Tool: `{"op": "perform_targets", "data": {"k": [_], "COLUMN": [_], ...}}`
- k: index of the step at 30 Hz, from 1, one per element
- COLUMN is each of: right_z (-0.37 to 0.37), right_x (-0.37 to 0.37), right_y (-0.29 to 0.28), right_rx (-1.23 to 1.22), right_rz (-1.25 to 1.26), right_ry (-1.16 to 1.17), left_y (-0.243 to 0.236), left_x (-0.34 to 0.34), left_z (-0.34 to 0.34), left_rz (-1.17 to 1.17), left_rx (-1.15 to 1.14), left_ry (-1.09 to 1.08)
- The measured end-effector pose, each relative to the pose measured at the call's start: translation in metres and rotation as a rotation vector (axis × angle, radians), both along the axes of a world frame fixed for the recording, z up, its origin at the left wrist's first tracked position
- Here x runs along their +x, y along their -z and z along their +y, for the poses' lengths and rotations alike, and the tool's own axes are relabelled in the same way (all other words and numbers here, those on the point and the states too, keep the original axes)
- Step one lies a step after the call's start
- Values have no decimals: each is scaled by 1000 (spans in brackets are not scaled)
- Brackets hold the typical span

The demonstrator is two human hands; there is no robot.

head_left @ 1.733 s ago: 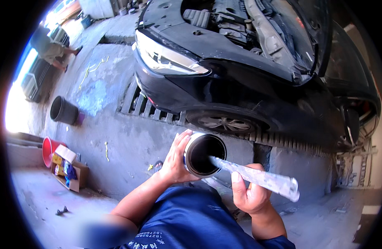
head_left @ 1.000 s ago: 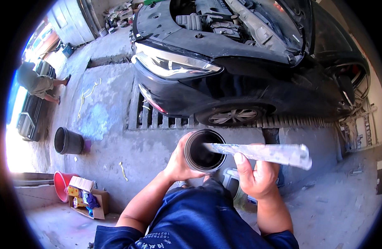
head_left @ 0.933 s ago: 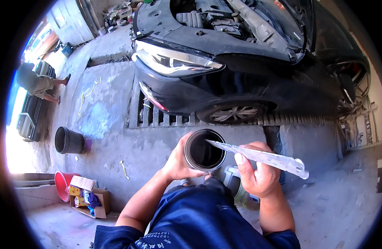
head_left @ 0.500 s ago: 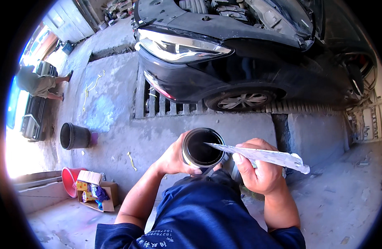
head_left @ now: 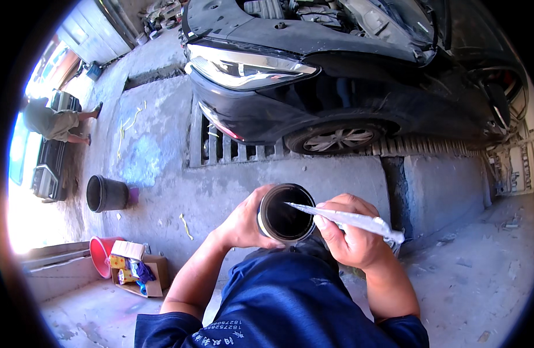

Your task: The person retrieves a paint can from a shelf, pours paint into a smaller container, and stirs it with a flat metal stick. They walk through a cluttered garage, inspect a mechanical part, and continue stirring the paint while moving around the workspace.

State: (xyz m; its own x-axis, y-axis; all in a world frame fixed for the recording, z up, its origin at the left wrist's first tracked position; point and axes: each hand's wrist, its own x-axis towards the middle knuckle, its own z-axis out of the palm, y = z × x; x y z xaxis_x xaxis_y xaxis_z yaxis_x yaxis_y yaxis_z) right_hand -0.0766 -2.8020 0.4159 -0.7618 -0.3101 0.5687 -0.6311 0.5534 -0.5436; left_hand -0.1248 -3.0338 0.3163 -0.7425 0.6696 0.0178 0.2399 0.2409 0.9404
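Note:
My left hand (head_left: 244,218) is wrapped round the side of an open round metal can (head_left: 263,229) in front of my body. The inside of the can looks dark, and how full it is cannot be made out. In my right hand (head_left: 351,235) is a flat, pale stirring stick (head_left: 357,219), crusted with whitish paint, pinched between thumb and fingers. Its narrow end reaches over the right rim into the can's mouth, while the broad end sticks out to the right beyond my hand.
Ahead stands a dark car (head_left: 360,87) with its engine bay open, its front wheel beside a floor grating (head_left: 238,152). To the left are a black bucket (head_left: 107,193), a red basin (head_left: 100,255) and a cardboard box (head_left: 157,272) of odds and ends. Another person (head_left: 52,122) stands far left.
My right hand has shifted left, and the stick's broad end has swung left with it. The can has tilted a little and moved slightly to the right, still in my left hand.

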Motion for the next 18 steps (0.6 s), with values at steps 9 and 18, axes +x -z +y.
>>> {"op": "perform_targets", "data": {"k": [9, 18], "right_z": [7, 17], "right_x": [27, 16], "right_y": [-1, -3], "right_rx": [3, -48], "right_rz": [-18, 229], "right_ry": [295, 136], "left_y": [14, 18], "left_x": [1, -7], "left_z": [10, 31], "left_rz": [516, 668], "left_rx": [-30, 149], "left_ry": [-127, -244]}}
